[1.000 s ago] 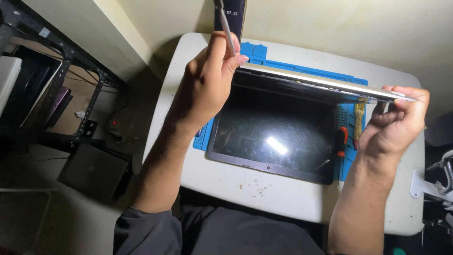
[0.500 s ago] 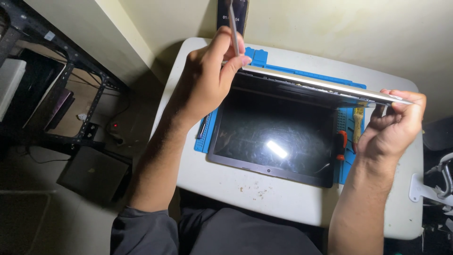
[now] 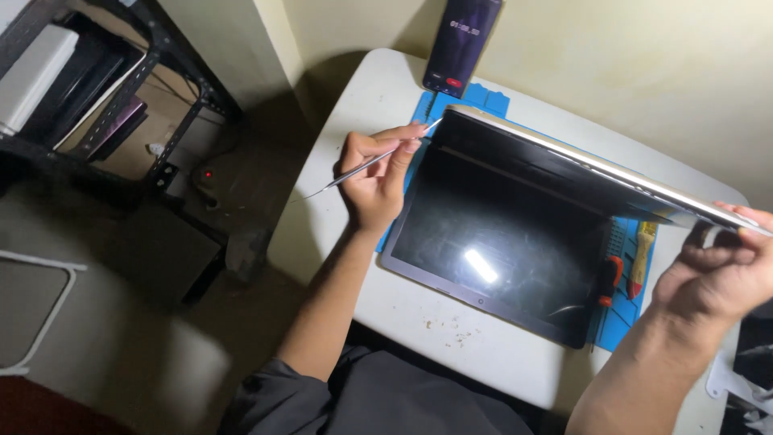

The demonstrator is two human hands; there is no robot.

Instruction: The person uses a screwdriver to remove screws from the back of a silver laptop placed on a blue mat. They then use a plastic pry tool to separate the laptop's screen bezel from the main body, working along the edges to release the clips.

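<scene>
A large tablet lies with its dark screen (image 3: 499,250) on a blue work mat (image 3: 483,98) on a small white table (image 3: 386,89). Its silver back cover (image 3: 596,173) is lifted up at an angle above the screen, hinged along the far side. My right hand (image 3: 721,270) grips the cover's right end and holds it up. My left hand (image 3: 378,173) holds a thin metal pry tool (image 3: 366,165) like a pen, its tip at the cover's left corner.
A dark phone (image 3: 463,44) with a lit screen leans against the wall behind the mat. A red-handled screwdriver (image 3: 605,282) and a yellow tool (image 3: 640,258) lie on the mat's right side. A black metal shelf (image 3: 173,105) with devices stands to the left. Small crumbs dot the table's near edge.
My left hand has come down from the cover's top edge to its left corner and turned the pry tool level. The view has shifted, so the phone shows more.
</scene>
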